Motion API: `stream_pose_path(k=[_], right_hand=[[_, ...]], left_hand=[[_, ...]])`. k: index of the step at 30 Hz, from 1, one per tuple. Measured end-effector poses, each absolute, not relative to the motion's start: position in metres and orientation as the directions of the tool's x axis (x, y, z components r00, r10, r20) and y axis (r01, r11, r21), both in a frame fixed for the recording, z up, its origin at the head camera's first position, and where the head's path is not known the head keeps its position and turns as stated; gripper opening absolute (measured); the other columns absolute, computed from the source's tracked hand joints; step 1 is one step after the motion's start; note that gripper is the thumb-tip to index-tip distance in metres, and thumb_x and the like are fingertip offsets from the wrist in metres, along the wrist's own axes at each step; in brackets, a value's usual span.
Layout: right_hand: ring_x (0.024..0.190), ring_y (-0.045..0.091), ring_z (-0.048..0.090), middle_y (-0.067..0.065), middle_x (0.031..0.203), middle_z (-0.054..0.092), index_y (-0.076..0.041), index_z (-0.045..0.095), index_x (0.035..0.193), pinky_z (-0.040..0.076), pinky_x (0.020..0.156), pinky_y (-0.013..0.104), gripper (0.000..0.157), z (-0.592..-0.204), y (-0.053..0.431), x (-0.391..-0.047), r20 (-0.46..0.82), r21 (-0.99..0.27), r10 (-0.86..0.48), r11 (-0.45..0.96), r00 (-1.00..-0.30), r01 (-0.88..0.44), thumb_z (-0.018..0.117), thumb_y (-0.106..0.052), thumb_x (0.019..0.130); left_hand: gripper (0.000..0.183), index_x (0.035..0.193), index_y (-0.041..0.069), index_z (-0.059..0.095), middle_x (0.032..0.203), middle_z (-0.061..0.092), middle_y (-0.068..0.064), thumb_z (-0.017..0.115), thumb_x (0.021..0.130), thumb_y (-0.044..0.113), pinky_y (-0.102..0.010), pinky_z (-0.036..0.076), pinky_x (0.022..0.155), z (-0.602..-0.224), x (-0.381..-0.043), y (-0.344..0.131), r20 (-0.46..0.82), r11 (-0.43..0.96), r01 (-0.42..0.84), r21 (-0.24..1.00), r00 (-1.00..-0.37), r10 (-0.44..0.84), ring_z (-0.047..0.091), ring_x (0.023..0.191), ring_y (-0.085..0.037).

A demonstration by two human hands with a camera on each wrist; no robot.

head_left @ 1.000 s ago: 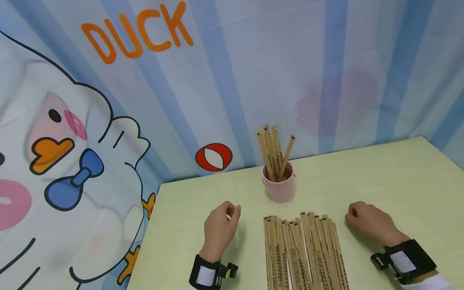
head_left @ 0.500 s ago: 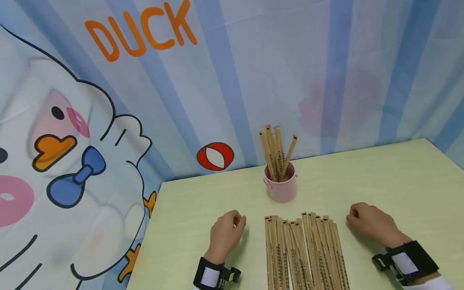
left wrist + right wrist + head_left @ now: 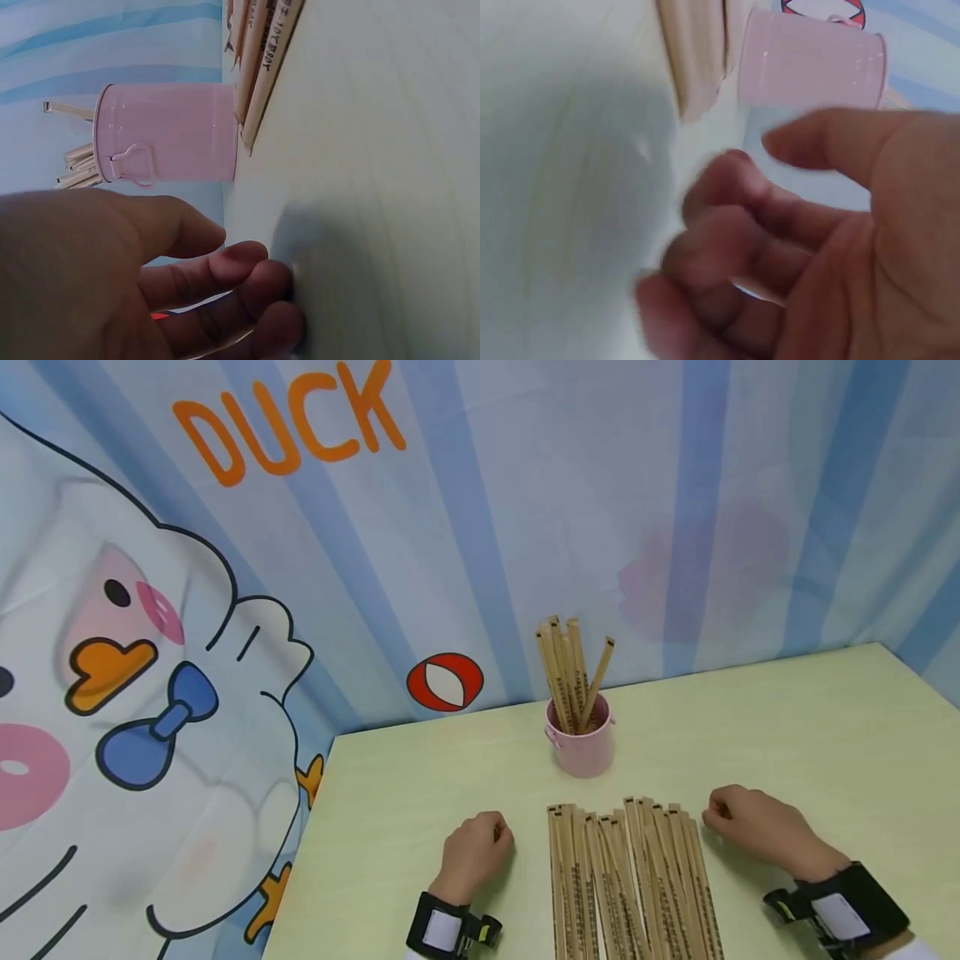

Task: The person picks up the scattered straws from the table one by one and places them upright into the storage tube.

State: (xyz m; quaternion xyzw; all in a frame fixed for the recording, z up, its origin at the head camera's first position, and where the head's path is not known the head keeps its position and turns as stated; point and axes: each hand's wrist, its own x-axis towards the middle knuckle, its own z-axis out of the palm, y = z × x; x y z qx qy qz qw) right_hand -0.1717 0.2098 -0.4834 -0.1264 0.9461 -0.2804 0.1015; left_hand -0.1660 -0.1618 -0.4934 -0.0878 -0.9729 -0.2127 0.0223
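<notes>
A row of slim tan sticks (image 3: 633, 885) with dark printed lettering lies on the worktop (image 3: 390, 793), side by side, some slightly slanted or overlapping. They point away from the person, and their near ends run out of the head view. Just beyond the row stands a small pink bucket (image 3: 585, 756), upright, with a little handle on its side. Several similar sticks (image 3: 566, 677) stand in it, most bunched together and one leaning to the right.

The left hand (image 3: 474, 853) is at the left of the row, apart from it; its fingers are loosely bent and grasp nothing. The right hand (image 3: 765, 828) is at the other side, near the row, its fingers likewise relaxed in a slight curl around nothing; the right wrist view shows them blurred. Each wrist wears a black band (image 3: 852, 906) with a small camera on it.

Behind the worktop hangs a blue striped cloth (image 3: 600, 510) printed with the orange word DUCK (image 3: 288, 422), a red and white ball (image 3: 446, 682) and, at the left, a large white duck (image 3: 232, 843) wearing a blue bow tie (image 3: 168, 722).
</notes>
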Motion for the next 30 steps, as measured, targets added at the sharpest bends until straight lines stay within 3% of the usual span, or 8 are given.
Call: stream_pose_path(k=[9, 30], right_hand=[[0.050, 0.012, 0.038, -0.004, 0.056, 0.042, -0.015, 0.050, 0.067, 0.030, 0.048, 0.029, 0.028, -0.485, 0.197, -0.162, -0.158, -0.499, -0.341, 0.837, -0.927, -0.224, 0.066, -0.026, 0.087], [0.047, 0.012, 0.039, -0.003, 0.052, 0.044, -0.014, 0.052, 0.061, 0.030, 0.044, 0.028, 0.025, -0.488, 0.179, -0.155, -0.141, -0.435, -0.264, 0.882, -0.954, -0.180, 0.065, -0.022, 0.081]], left_hand=[[0.025, 0.063, 0.014, 0.052, 0.053, 0.043, 0.004, 0.057, 0.088, 0.011, -0.025, 0.027, 0.040, -0.494, -0.167, -0.160, 0.075, 0.892, 0.161, 0.423, -0.987, 0.143, 0.037, 0.044, -0.008], [0.024, 0.065, 0.014, 0.054, 0.054, 0.046, 0.004, 0.058, 0.089, 0.015, -0.026, 0.029, 0.040, -0.498, -0.166, -0.157, 0.072, 0.892, 0.133, 0.431, -0.991, 0.113, 0.039, 0.044, -0.009]])
